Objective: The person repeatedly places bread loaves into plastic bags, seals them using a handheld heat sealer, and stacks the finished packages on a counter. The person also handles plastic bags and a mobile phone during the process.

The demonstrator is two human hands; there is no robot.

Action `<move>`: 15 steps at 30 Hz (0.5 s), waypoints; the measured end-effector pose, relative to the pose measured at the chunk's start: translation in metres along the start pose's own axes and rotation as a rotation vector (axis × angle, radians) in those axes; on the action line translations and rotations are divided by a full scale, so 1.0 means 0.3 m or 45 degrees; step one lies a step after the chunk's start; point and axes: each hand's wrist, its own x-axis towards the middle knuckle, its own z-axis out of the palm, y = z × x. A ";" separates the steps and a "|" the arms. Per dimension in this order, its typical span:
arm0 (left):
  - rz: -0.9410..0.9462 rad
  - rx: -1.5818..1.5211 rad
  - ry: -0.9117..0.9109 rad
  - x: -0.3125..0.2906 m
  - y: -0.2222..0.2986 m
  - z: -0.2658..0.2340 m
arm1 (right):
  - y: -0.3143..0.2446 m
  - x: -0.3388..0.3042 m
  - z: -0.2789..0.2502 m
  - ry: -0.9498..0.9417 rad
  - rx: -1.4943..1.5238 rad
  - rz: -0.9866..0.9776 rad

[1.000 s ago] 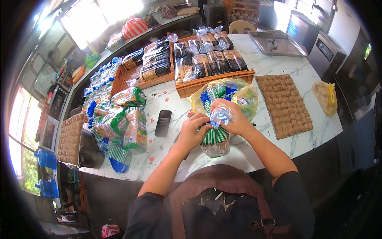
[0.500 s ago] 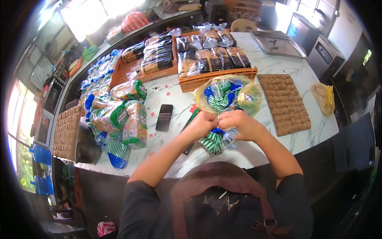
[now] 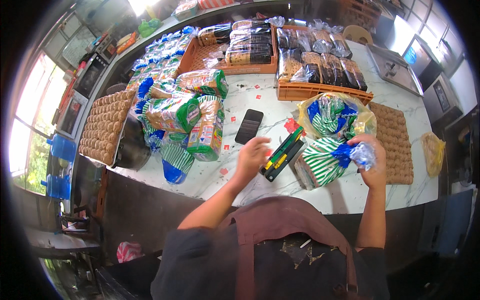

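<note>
A bread loaf in a green-and-white striped bag [image 3: 320, 167] lies on the white marble counter [image 3: 260, 95] in front of me. My right hand [image 3: 370, 157] grips the twisted blue neck of that bag at its right end. My left hand [image 3: 251, 157] has its fingers spread and holds nothing, hovering just left of a black, green and yellow bag-sealing tool [image 3: 284, 153]. A black phone [image 3: 249, 126] lies face down a little beyond my left hand. Behind the loaf sits a yellow plastic sack [image 3: 334, 116] stuffed with striped bags.
Bagged loaves [image 3: 187, 117] are piled at the left. Two orange crates [image 3: 320, 90] of dark loaves stand at the back. A brown woven mat [image 3: 395, 145] lies at the right, another [image 3: 102, 125] at the far left. Small red tags [image 3: 292, 125] dot the counter.
My hands were together at the bag's neck. Now they have parted: the left hand has let go and moved left toward the tool, the right still holds the neck.
</note>
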 end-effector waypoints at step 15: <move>-0.018 0.974 0.182 -0.074 -0.538 -0.449 | 0.120 -0.157 0.179 0.760 0.352 0.493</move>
